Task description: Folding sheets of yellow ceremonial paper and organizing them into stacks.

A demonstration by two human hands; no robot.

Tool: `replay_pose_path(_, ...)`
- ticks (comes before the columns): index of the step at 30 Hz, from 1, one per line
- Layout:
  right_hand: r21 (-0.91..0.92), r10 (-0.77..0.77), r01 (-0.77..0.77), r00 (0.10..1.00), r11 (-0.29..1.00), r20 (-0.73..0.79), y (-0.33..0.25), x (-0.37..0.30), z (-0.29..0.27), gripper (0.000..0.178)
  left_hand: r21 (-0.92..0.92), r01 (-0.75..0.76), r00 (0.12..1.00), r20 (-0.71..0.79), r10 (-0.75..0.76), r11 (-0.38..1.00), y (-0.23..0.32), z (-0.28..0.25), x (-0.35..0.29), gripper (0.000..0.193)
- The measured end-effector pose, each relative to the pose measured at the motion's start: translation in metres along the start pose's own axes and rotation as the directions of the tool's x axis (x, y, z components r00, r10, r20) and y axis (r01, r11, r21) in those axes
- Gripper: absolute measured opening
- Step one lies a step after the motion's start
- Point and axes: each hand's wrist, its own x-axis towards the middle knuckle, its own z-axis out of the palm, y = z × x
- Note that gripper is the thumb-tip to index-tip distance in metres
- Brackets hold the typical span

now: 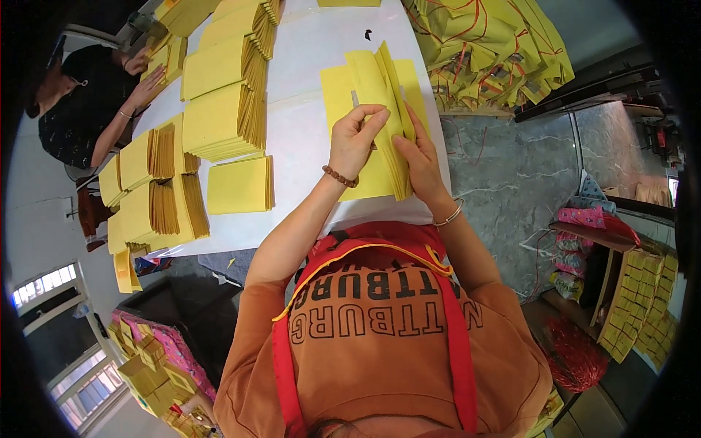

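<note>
My left hand [354, 144], with a beaded bracelet at its wrist, is closed in a pinch at the left side of a folded bundle of yellow paper [396, 164]. A slim greyish pointed tool [355, 98] sticks up past its fingers; its kind is not clear. My right hand [422, 159], wearing a bangle, grips the bundle from the right, with its thumb on the front and its fingers behind. The bundle stands partly fanned, with its upper leaves spread apart. Beneath it, flat yellow sheets [336, 87] lie on the white-covered table [299, 109].
Rows of folded yellow paper stacks [212, 120] stand on the left of the table, with a smaller stack [237, 184] nearer me. Across at the left, another person [80, 109] handles yellow paper. Yellow bundles with red ties [489, 51] are heaped at the far right.
</note>
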Motion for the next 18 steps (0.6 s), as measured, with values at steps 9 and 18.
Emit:
replay_pose_path(9,0.026,0.028,-0.027,0.999,0.999,-0.022,0.002,-0.001,-0.003,0.059,-0.01,-0.003,1.0,0.018,0.003,1.0,-0.002,-0.003,0.0,0.019)
replay_pose_path(18,-0.005,0.022,-0.022,1.0,1.0,0.0,-0.001,-0.001,0.002,0.06,-0.001,-0.195,0.979,-0.066,0.194,0.981,-0.014,0.006,0.002,0.015)
